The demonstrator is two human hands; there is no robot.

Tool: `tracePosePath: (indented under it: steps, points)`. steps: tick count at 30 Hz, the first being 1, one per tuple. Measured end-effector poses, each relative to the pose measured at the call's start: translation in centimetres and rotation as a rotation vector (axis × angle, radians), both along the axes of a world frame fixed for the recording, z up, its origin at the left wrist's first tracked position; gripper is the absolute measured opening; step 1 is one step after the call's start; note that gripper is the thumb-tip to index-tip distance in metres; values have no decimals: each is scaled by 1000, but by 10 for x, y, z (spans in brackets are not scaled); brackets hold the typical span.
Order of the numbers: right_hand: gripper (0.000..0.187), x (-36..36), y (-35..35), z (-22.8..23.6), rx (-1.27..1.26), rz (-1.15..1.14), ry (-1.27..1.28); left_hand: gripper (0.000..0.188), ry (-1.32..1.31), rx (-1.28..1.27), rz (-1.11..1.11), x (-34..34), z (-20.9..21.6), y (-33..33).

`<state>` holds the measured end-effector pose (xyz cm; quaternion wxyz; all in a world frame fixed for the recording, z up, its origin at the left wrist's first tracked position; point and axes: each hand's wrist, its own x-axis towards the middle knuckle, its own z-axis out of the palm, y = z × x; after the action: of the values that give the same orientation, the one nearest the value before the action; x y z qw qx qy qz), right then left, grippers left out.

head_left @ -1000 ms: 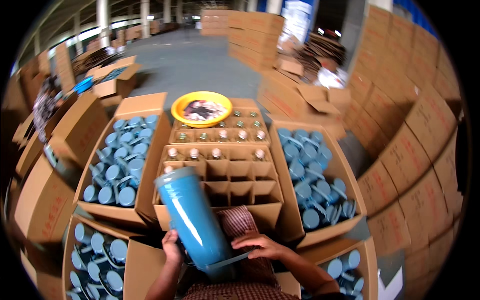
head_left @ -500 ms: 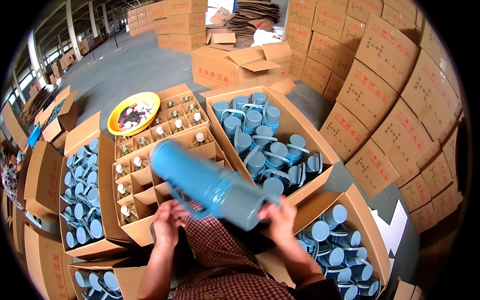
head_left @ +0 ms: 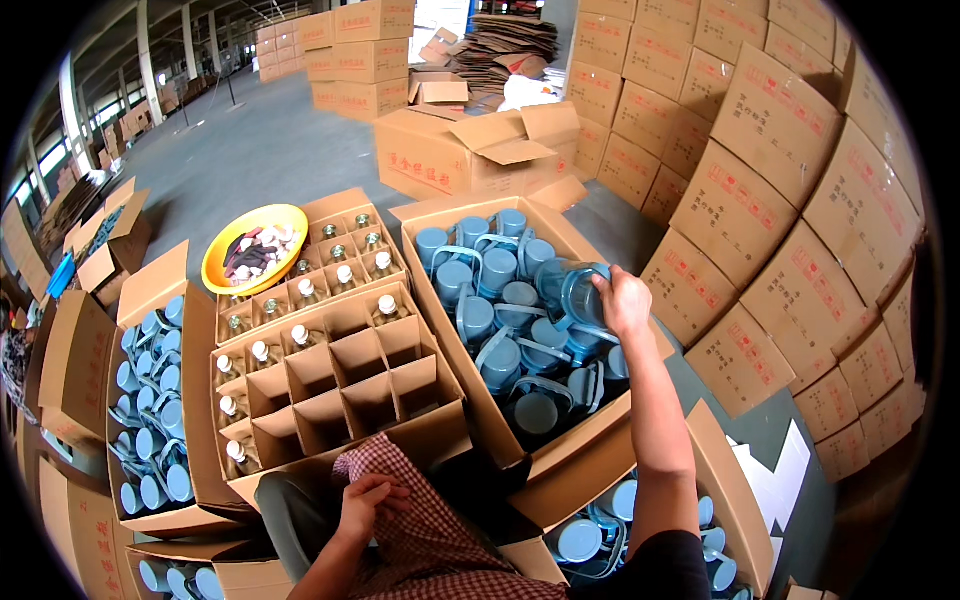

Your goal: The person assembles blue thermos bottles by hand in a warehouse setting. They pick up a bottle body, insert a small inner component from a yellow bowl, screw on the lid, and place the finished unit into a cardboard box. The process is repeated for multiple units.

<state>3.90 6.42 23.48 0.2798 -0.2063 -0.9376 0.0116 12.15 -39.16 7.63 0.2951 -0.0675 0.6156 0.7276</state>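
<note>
My right hand grips one end of a blue vacuum flask, tilted over the right side of an open carton. Rows of similar handled blue flasks stand in that carton, and the held flask's far end is among them. My left hand hovers empty by the red checked apron, its fingers loosely bent. Ahead of it is a divided carton with glass bottle liners in some cells; several nearer cells hold none.
A yellow basin of small pale and dark pieces rests on the bottle carton's far-left part. More cartons of blue flasks stand at left and lower right. Stacked sealed cartons wall the right side. An open carton stands ahead.
My right hand has carried the flask from over the divided carton to the flask carton at right. My left hand has come away from the flask and dropped toward the apron.
</note>
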Motion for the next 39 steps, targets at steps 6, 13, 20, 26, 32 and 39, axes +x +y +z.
tracePosePath:
  steps: [6, 13, 20, 26, 32, 39]
  points:
    - [25, -77, 32, -45, -12, -84, -213, 19, -46, 53, 55, 2, -15, -17]
    - [31, -122, -9, -103, 14, 9, -304, 15, -140, 200, 93, -4, -20, -29]
    - [29, -118, 47, -200, -272, -35, -531, 17, -113, 237, 98, -2, -23, -39]
    - [17, -100, 33, -227, -629, 325, -61, 20, -94, 234, -22, -10, -14, -43]
    - [14, -67, -113, -177, -964, 761, 24, 19, -39, 250, 76, 6, -24, -55]
    - [14, -13, -202, -207, -1290, 844, -265, 17, -15, 146, 297, 45, -25, -92]
